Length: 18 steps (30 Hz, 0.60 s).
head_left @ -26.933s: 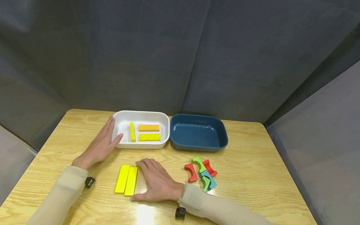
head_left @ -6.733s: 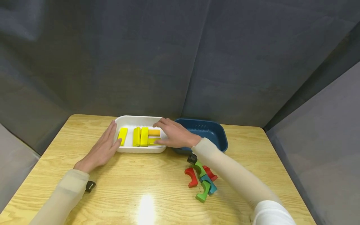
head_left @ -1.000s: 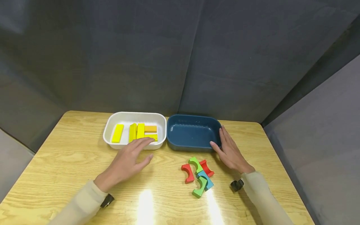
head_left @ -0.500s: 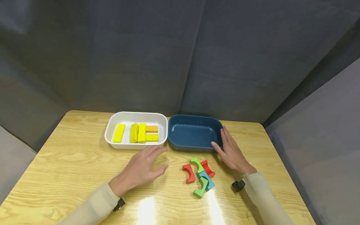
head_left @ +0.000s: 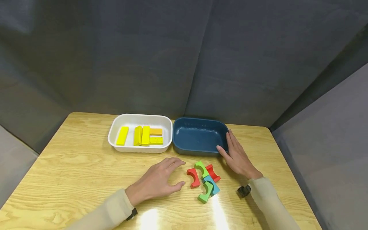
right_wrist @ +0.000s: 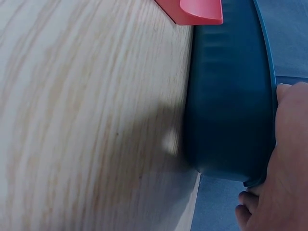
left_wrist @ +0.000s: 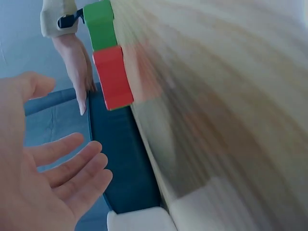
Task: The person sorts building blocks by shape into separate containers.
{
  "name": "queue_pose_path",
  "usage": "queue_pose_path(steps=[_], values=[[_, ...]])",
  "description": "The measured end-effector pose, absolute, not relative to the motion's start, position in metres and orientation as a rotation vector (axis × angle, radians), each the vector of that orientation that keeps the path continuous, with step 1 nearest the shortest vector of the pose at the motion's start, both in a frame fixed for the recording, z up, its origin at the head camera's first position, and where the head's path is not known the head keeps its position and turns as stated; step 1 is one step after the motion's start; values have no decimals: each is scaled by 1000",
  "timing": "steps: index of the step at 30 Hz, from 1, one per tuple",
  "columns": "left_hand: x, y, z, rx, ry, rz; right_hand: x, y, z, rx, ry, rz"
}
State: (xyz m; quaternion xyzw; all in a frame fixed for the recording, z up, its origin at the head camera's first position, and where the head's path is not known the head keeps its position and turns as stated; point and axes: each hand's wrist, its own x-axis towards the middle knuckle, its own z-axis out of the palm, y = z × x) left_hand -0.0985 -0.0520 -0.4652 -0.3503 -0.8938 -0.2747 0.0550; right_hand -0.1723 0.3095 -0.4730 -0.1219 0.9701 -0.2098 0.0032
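Observation:
My left hand (head_left: 159, 179) hovers just left of the block cluster, thumb and fingers spread apart with nothing between them. Nearest to it is a red arch block (head_left: 196, 179). Beside that lie a light green arch block (head_left: 202, 169), a blue arch block (head_left: 213, 185), a second green arch block (head_left: 204, 195) and another red arch block (head_left: 213, 173). With straight fingers, my right hand (head_left: 238, 156) rests against the right end of the dark blue tub (head_left: 198, 151), thumb at its front rim. The left wrist view shows the left palm (left_wrist: 48, 192) facing the red block (left_wrist: 113, 79).
A white tub (head_left: 138, 149) stands against the blue tub's left side. In it lie several yellow blocks (head_left: 122, 135) and an orange block (head_left: 156, 131). Both tubs sit near the back edge of the wooden table (head_left: 72, 153), before a dark grey curtain (head_left: 143, 57).
Over the last second my left hand has moved right, from the white tub's front to the arch blocks. My right hand stays on the blue tub. Earlier, loose yellow blocks went into the white tub.

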Motion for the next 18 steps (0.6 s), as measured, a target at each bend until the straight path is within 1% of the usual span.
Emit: queue_pose_path(steps=[8,18], values=[[-103,-30,-468,-1123,-2822,-798,-171,310,-473,-381,3032,-674],[-103,-11,-465,-1166,-2890,-567,-172,309,-473,-394,3043,-670]])
